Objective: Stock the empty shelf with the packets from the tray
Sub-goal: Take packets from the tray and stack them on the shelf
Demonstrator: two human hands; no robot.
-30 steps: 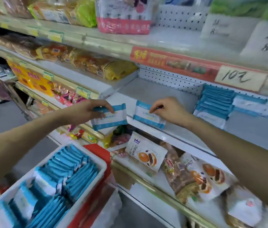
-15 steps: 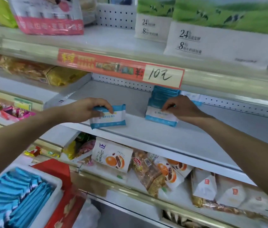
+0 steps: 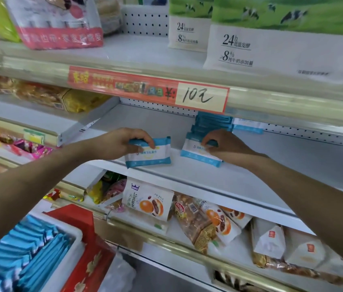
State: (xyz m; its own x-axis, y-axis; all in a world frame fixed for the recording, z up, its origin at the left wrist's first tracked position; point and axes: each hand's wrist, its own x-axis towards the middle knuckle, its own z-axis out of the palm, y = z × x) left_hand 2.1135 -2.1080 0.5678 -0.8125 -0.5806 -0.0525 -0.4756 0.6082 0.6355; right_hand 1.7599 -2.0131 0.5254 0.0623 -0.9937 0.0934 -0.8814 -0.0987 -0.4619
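Observation:
My left hand grips a blue-and-white packet by its top edge, just above the front of the white shelf. My right hand pinches the top of another such packet, which stands at the front of a row of packets running back to the pegboard wall. A further packet leans at the back right. The white tray at lower left holds several blue packets standing on edge.
A red price strip marked 10 hangs from the shelf above. Bread and pastry bags fill the shelf below. Snack bags lie on the left bay. A red box sits beside the tray.
My right hand has set its packet down against the front of the row. My left hand with its packet has come closer to the shelf. The view has shifted right and upward.

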